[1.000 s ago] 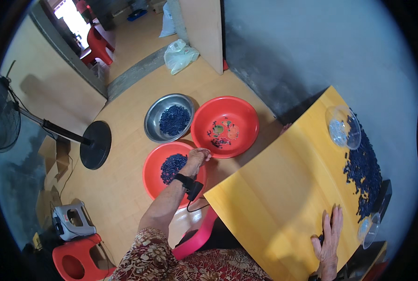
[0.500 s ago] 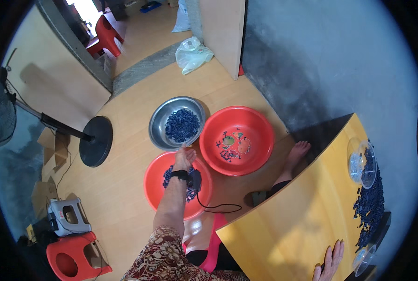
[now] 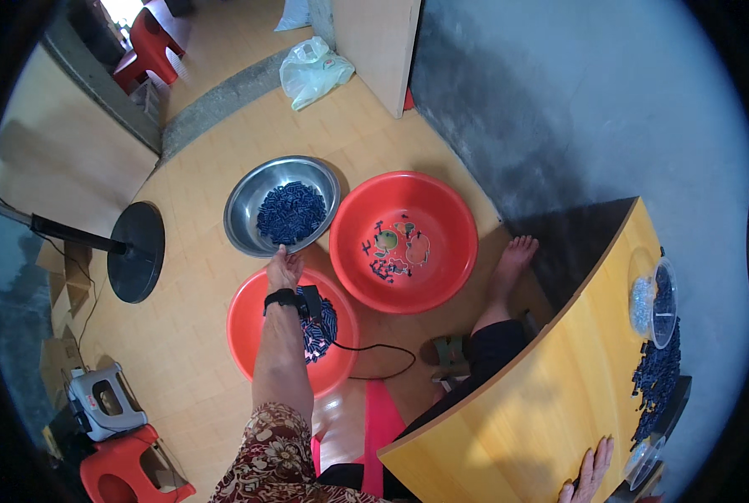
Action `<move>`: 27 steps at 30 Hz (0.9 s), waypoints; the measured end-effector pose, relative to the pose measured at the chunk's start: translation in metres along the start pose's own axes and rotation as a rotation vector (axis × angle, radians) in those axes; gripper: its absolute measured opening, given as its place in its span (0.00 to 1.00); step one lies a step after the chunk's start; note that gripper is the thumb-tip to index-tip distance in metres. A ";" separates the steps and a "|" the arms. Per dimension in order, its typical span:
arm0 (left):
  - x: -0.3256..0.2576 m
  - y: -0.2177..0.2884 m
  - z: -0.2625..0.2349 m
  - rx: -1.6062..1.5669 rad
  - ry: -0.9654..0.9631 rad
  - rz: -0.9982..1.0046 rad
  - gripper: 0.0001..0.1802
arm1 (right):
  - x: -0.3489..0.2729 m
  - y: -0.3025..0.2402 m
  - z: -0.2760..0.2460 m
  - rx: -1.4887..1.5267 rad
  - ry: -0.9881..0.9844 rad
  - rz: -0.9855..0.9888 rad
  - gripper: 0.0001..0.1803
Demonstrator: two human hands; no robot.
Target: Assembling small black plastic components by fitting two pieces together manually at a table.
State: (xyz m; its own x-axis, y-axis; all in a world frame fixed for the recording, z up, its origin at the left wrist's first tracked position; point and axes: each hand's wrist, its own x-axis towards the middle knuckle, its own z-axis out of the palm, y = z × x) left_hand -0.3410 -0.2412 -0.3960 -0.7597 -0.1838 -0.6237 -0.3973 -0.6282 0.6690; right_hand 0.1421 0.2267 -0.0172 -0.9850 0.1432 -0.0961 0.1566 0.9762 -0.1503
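My left hand [image 3: 285, 270], with a dark band and a small wired device [image 3: 309, 300] on the wrist, reaches to the near rim of a metal basin [image 3: 238, 235]. Its fingers are closed at that rim, though the grip is partly hidden. Small dark-blue tube-shaped pieces [image 3: 292, 213] fill the basin's middle. Below my forearm sits a red basin [image 3: 244, 352] with more such pieces. A second, printed red basin [image 3: 454, 281] to the right contains a few scattered pieces. My right hand [image 3: 590, 476] lies on the yellow wooden table [image 3: 508, 402], fingers stretched out and holding nothing.
Dark pieces [image 3: 655, 377] lie heaped at the table's far edge beside clear round containers [image 3: 664, 314]. A fan base [image 3: 137, 251], a red stool [image 3: 127, 469] and a grey stool [image 3: 110, 402] stand left. A plastic bag [image 3: 314, 74] is near the doorway.
The view has shifted, so the basins appear larger and farther left. My left hand stays at the metal basin's near rim; my right hand still rests on the table.
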 end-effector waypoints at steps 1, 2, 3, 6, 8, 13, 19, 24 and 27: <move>0.001 0.001 0.004 -0.053 0.022 0.045 0.09 | 0.000 0.001 0.001 0.002 -0.002 0.003 0.35; 0.003 0.005 0.005 -0.049 0.022 0.044 0.09 | 0.000 0.002 0.002 0.003 0.005 -0.003 0.35; 0.004 0.011 0.004 -0.079 0.083 0.044 0.06 | -0.001 0.003 0.003 0.005 0.013 -0.010 0.35; -0.002 0.017 0.009 -0.109 0.130 0.097 0.03 | -0.001 0.004 0.004 0.018 0.017 -0.011 0.35; -0.012 0.020 0.010 -0.108 0.115 0.153 0.03 | -0.002 0.006 0.003 0.022 0.016 -0.008 0.35; -0.067 0.056 0.015 0.046 0.172 0.164 0.03 | -0.003 0.006 0.004 0.037 0.029 -0.009 0.35; -0.139 0.097 0.022 0.241 -0.037 0.159 0.10 | 0.001 -0.008 -0.007 0.087 -0.034 0.069 0.35; -0.182 0.094 0.034 0.229 -0.265 0.089 0.11 | 0.003 -0.004 0.010 0.052 -0.010 0.029 0.35; -0.222 0.099 0.058 0.292 -0.381 0.051 0.11 | 0.024 -0.025 0.001 0.074 -0.009 -0.034 0.35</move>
State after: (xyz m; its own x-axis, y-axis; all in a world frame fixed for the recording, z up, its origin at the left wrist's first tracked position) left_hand -0.2416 -0.2192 -0.1681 -0.8948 0.1156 -0.4312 -0.4412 -0.3766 0.8146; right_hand 0.1142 0.2053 -0.0168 -0.9893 0.1081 -0.0981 0.1280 0.9657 -0.2259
